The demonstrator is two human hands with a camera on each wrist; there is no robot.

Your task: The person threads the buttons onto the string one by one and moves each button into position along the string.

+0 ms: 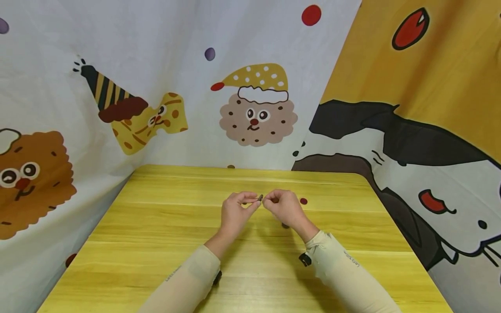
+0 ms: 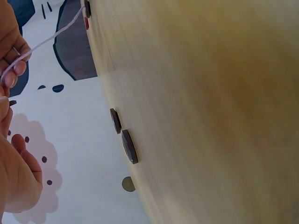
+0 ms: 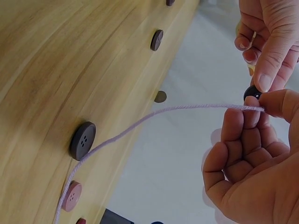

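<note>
My left hand (image 1: 235,212) and right hand (image 1: 287,208) meet fingertip to fingertip above the wooden table. Between its thumb and fingers, the left hand pinches a small dark button (image 3: 252,92), seen partly covered in the right wrist view. A thin lilac yarn (image 3: 173,109) is pinched by the right thumb and forefinger right beside that button. From there the yarn sags down to the left, passing in front of the buttons on the table. The yarn's tip is hidden at the fingers.
On the table (image 1: 156,243) lie a large black button (image 3: 82,141), a pink button (image 3: 72,196), a brown button (image 3: 157,40) and a dark red button (image 1: 303,201). Two dark buttons show edge-on in the left wrist view. A printed cloth (image 1: 176,52) hangs behind.
</note>
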